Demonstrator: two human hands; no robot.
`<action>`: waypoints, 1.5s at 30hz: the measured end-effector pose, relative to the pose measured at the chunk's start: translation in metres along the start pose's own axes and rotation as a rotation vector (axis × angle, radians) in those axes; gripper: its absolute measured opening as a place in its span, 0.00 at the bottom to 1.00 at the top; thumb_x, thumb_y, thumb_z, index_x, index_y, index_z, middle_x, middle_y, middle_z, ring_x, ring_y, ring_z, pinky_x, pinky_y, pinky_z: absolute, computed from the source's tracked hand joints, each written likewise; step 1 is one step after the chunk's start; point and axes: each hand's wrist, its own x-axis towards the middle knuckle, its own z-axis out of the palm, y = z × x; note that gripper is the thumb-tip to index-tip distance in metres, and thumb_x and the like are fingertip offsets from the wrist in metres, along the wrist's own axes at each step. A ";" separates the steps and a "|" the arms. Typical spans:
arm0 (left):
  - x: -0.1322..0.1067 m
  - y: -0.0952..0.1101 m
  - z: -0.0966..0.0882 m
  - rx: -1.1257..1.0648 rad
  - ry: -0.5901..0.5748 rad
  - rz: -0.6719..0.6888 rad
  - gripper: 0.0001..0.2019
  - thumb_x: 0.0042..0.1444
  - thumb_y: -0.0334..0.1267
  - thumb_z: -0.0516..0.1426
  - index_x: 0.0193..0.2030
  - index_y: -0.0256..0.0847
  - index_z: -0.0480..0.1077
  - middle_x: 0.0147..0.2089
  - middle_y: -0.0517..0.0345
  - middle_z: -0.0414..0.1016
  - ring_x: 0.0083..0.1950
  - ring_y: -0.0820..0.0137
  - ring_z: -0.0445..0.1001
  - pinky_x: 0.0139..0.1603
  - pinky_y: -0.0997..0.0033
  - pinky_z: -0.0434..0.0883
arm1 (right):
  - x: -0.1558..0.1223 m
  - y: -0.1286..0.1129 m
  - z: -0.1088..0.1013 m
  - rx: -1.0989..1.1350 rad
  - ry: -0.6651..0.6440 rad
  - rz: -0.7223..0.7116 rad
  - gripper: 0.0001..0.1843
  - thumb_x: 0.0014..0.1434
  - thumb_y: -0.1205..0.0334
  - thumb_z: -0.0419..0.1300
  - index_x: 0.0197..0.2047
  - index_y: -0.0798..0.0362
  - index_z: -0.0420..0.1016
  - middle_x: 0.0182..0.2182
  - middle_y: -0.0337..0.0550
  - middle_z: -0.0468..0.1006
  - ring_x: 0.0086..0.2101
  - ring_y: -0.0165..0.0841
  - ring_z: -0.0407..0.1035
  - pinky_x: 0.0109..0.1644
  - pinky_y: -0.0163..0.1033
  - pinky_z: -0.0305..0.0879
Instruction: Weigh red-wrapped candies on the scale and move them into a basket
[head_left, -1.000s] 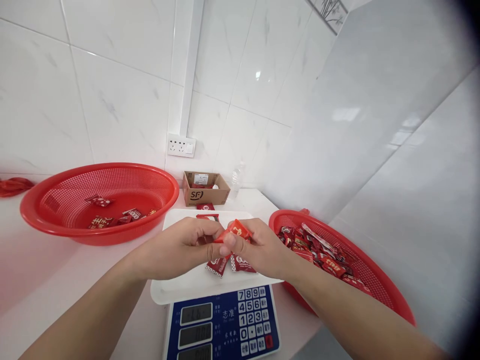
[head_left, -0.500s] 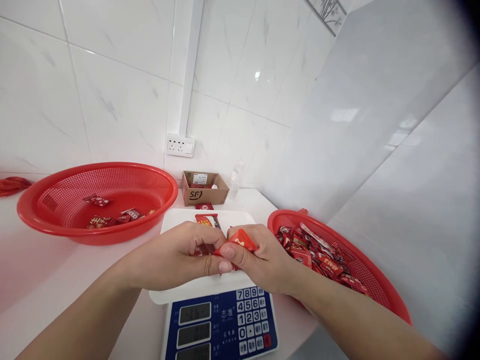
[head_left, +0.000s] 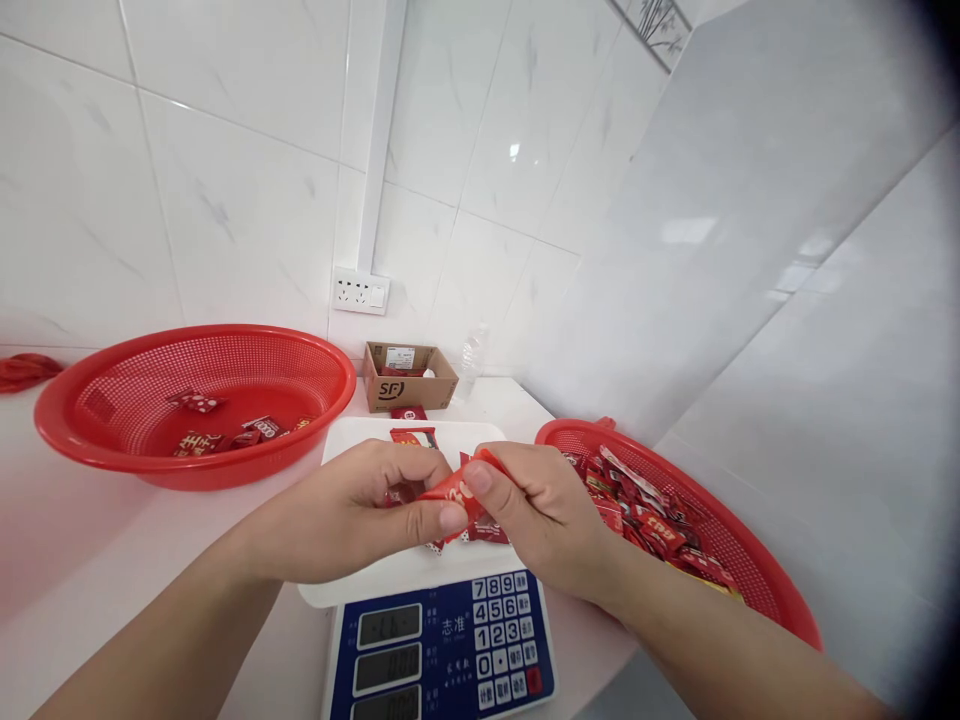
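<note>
Pinching a red packet (head_left: 456, 492) at both ends with left hand (head_left: 360, 512) and right hand (head_left: 551, 515), above a white tray (head_left: 360, 582) bearing other packets (head_left: 487, 531), with few more in the left basket (head_left: 225, 372) and many in the right basket (head_left: 780, 582).

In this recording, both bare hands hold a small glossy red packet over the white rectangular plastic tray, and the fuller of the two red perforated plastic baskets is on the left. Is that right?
Not quite: the head view shows the fuller red basket on the right, not the left. The left hand and right hand do hold the small red packet over the white tray.
</note>
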 end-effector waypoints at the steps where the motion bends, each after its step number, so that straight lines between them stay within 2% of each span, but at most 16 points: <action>1: 0.000 0.000 0.000 -0.015 0.005 0.002 0.13 0.59 0.45 0.53 0.33 0.36 0.70 0.32 0.57 0.73 0.35 0.70 0.71 0.37 0.70 0.70 | 0.000 0.000 0.000 -0.012 0.002 -0.018 0.21 0.65 0.60 0.48 0.20 0.52 0.59 0.17 0.32 0.61 0.19 0.24 0.55 0.22 0.31 0.52; 6: 0.001 0.002 0.002 -0.073 0.024 -0.025 0.12 0.60 0.43 0.53 0.33 0.36 0.70 0.32 0.57 0.73 0.36 0.69 0.72 0.37 0.69 0.70 | 0.000 -0.001 0.002 0.053 -0.026 -0.010 0.20 0.66 0.61 0.48 0.22 0.52 0.63 0.17 0.32 0.62 0.19 0.23 0.56 0.22 0.30 0.52; 12: 0.000 0.000 0.000 -0.065 0.030 0.036 0.13 0.60 0.42 0.52 0.33 0.35 0.70 0.31 0.56 0.72 0.35 0.69 0.71 0.35 0.70 0.69 | 0.000 0.000 0.004 0.188 -0.086 0.113 0.22 0.65 0.51 0.47 0.23 0.53 0.63 0.19 0.33 0.61 0.20 0.24 0.55 0.22 0.30 0.52; 16: 0.000 -0.002 0.001 -0.024 0.065 0.042 0.14 0.60 0.43 0.52 0.30 0.36 0.70 0.30 0.57 0.71 0.34 0.70 0.70 0.34 0.71 0.68 | 0.001 -0.002 0.002 0.207 -0.096 0.138 0.21 0.66 0.50 0.47 0.25 0.53 0.63 0.19 0.33 0.62 0.21 0.24 0.56 0.23 0.29 0.54; 21: 0.001 0.001 0.003 -0.047 0.132 -0.006 0.12 0.58 0.42 0.55 0.27 0.38 0.66 0.29 0.60 0.71 0.33 0.70 0.71 0.34 0.71 0.68 | 0.001 -0.007 0.000 0.170 -0.046 0.161 0.15 0.63 0.53 0.54 0.28 0.53 0.67 0.23 0.33 0.65 0.24 0.25 0.59 0.26 0.29 0.56; 25: 0.001 0.004 0.004 -0.085 0.131 -0.023 0.10 0.57 0.40 0.56 0.28 0.38 0.67 0.29 0.59 0.73 0.33 0.70 0.72 0.35 0.70 0.69 | -0.001 -0.010 -0.001 0.160 -0.039 0.179 0.11 0.62 0.57 0.56 0.30 0.53 0.69 0.23 0.32 0.67 0.24 0.24 0.59 0.25 0.28 0.56; 33: -0.004 0.002 0.002 -0.127 0.117 0.035 0.07 0.58 0.39 0.56 0.32 0.39 0.68 0.32 0.58 0.75 0.37 0.69 0.73 0.39 0.67 0.70 | -0.004 -0.014 -0.003 0.058 -0.011 0.172 0.15 0.63 0.55 0.52 0.28 0.53 0.67 0.21 0.33 0.66 0.22 0.24 0.59 0.24 0.30 0.55; 39: -0.005 0.001 0.001 -0.189 0.179 0.071 0.04 0.57 0.34 0.57 0.32 0.40 0.67 0.31 0.62 0.73 0.33 0.74 0.72 0.34 0.75 0.69 | -0.005 -0.017 -0.006 0.004 0.014 0.207 0.10 0.58 0.54 0.58 0.32 0.52 0.70 0.26 0.35 0.72 0.26 0.28 0.64 0.28 0.34 0.59; 45: -0.006 0.000 0.003 -0.133 0.222 0.129 0.04 0.57 0.32 0.57 0.31 0.41 0.67 0.29 0.65 0.72 0.33 0.77 0.71 0.36 0.78 0.68 | -0.005 -0.021 -0.006 -0.004 0.031 0.183 0.06 0.55 0.58 0.60 0.31 0.51 0.70 0.26 0.34 0.72 0.26 0.28 0.64 0.28 0.33 0.60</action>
